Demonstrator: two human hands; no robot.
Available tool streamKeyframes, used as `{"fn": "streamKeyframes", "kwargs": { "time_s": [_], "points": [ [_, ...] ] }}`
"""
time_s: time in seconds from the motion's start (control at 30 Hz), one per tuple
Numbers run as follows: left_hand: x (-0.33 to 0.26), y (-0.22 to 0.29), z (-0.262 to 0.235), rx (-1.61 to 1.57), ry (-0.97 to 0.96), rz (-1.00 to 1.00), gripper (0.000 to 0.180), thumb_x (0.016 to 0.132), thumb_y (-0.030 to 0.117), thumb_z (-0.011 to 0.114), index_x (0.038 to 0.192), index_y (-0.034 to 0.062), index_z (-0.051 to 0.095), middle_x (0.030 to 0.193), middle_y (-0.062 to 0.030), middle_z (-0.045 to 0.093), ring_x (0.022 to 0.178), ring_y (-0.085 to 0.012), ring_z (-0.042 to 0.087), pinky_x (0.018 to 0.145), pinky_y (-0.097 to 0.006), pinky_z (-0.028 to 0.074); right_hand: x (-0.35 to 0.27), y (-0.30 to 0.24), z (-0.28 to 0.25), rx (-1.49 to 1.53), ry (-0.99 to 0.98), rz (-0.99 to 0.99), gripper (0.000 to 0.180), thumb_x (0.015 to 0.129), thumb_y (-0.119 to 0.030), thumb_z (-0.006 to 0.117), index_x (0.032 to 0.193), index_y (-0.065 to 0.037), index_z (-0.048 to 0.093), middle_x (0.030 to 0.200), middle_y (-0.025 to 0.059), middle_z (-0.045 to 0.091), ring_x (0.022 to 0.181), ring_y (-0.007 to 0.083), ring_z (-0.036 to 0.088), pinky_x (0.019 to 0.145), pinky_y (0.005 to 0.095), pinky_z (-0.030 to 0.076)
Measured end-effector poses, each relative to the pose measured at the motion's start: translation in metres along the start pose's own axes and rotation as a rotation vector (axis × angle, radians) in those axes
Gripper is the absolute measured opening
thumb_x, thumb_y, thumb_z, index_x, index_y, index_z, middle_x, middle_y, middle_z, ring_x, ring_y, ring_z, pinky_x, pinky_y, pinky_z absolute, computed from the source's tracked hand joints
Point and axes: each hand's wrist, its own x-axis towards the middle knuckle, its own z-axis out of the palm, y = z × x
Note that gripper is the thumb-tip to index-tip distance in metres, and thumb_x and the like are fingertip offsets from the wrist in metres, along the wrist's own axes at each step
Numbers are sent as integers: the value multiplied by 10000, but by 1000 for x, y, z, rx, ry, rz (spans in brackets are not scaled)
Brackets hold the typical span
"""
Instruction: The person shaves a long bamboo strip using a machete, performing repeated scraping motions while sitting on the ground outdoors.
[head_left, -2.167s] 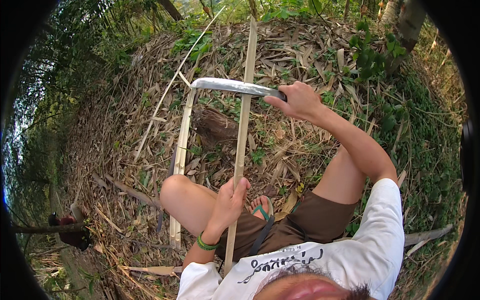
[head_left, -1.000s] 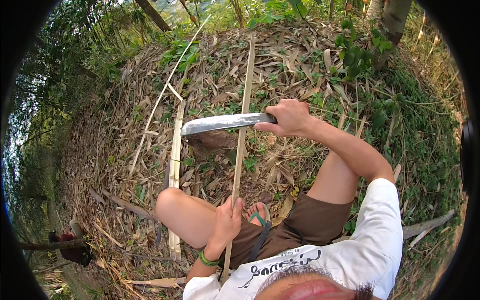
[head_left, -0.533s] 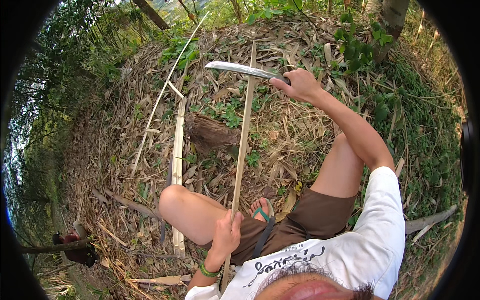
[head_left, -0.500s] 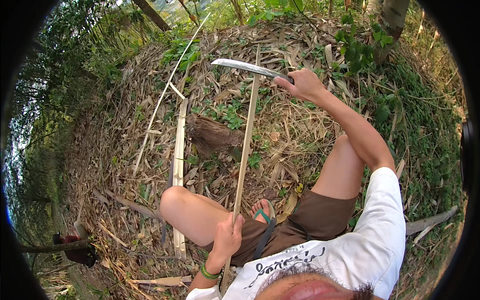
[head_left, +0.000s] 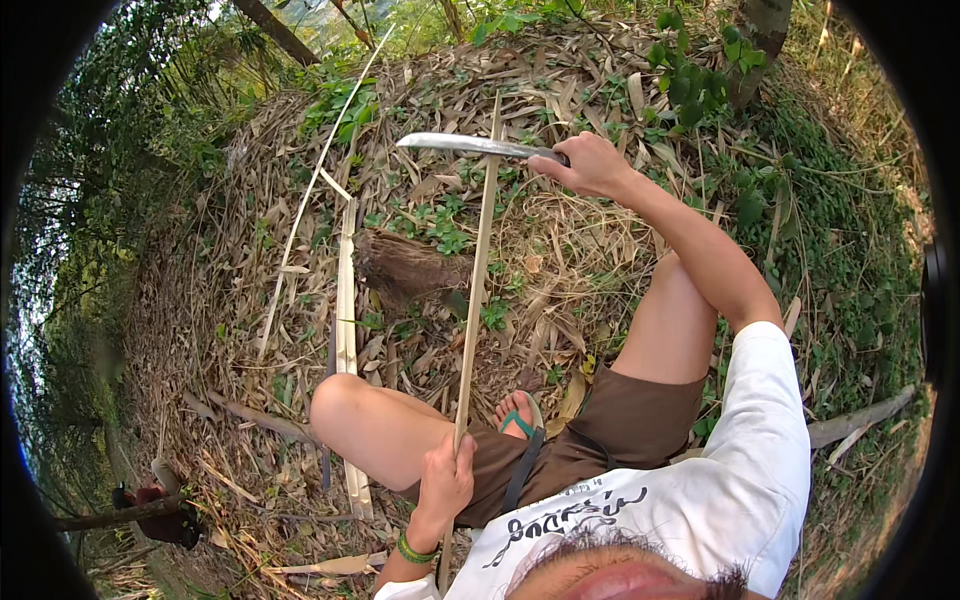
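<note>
My left hand (head_left: 446, 482) is wrapped round the lower part of a long, pale bamboo strip (head_left: 479, 270), which slants upward and away over the ground between my knees. In my right hand (head_left: 590, 165) is the dark handle of a machete (head_left: 450, 142). Its long silvery blade points left and lies across the strip near the far end, apparently touching it. How deep the edge sits in the strip I cannot tell.
Left of a brown tree stump (head_left: 410, 266) lie split bamboo strips (head_left: 347, 290) and a longer thin strip (head_left: 305, 200). Dry leaves cover the ground. A tree trunk (head_left: 760, 50) stands far right. At the lower left is a dark-clothed person (head_left: 165, 515), partly behind a branch.
The machete blade has tilted to a more level angle across the strip. My view has shifted slightly, so most things sit further left; both grips are the same.
</note>
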Motion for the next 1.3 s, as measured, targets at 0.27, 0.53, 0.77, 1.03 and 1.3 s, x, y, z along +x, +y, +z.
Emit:
{"fn": "streamKeyframes", "kwargs": {
  "time_s": [0.27, 0.53, 0.77, 1.03, 1.3],
  "points": [
    [1, -2, -4, 7, -33, -19, 152, 1005, 77, 538, 898, -23, 579, 655, -217, 573, 607, -426, 602, 547, -429, 454, -4, 9, 9, -68, 49, 24, 898, 882, -826, 417, 686, 10, 681, 616, 199, 632, 638, 353, 666, 682, 497, 548],
    [0, -22, -5, -400, -101, -121, 269, 1072, 216, 502, 926, 14, 602, 618, 18, 469, 519, -71, 443, 468, -257, 328, 5, 118, 13, 216, 137, 678, 876, 887, -827, 397, 627, -19, 612, 761, 176, 660, 719, 291, 629, 694, 468, 468],
    [55, 7, -28, -766, -180, -111, 326, 1103, 304, 421, 1026, 29, 578, 625, 87, 312, 489, -19, 281, 430, -198, 233, 3, 87, 11, 306, 174, 580, 908, 867, -850, 396, 610, 0, 584, 662, 128, 604, 652, 256, 582, 682, 417, 455],
    [99, 25, -53, -1012, -304, 33, 359, 1100, 328, 425, 1107, 5, 581, 646, 91, 309, 503, -4, 276, 423, -179, 228, -1, 27, 12, 502, 286, 288, 707, 967, -698, 468, 600, -93, 474, 500, -29, 402, 425, 88, 376, 454, 272, 300],
    [120, 43, -65, -1154, -327, 134, 510, 1096, 435, 330, 1192, -21, 538, 645, 61, 333, 485, -25, 301, 396, -183, 242, 1, -8, 13, 561, 280, 120, 704, 993, -669, 448, 624, -72, 505, 505, -18, 429, 457, 79, 408, 468, 264, 329]
  ]
}}
